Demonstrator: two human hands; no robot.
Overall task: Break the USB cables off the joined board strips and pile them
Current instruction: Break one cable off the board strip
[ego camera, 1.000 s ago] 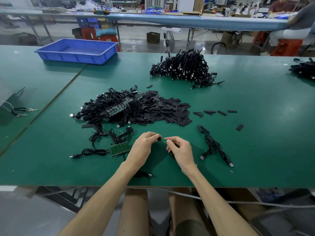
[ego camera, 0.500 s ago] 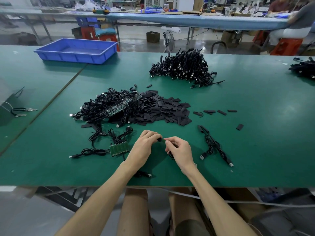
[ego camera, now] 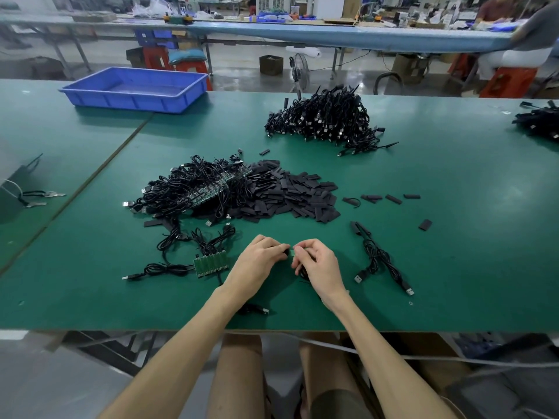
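Head view: the table's (ego camera: 453,237) near edge runs just under both forearms, and a seam crosses its left part; a stretch of green mat lies open right of the two loose cables (ego camera: 381,261), another between the strip (ego camera: 210,263) and the left seam; a blue tray (ego camera: 133,89) sits at the far left edge. The left hand (ego camera: 257,264) and right hand (ego camera: 317,264) meet fingertip to fingertip near the front edge, fingers curled, both pinching one cable (ego camera: 289,251) by its small end; its black cord loops under the right palm. The strip lies just left of the left hand; the tangle (ego camera: 193,192) and black sleeves (ego camera: 290,195) lie beyond; the pile (ego camera: 323,119) sits well apart, farther back.
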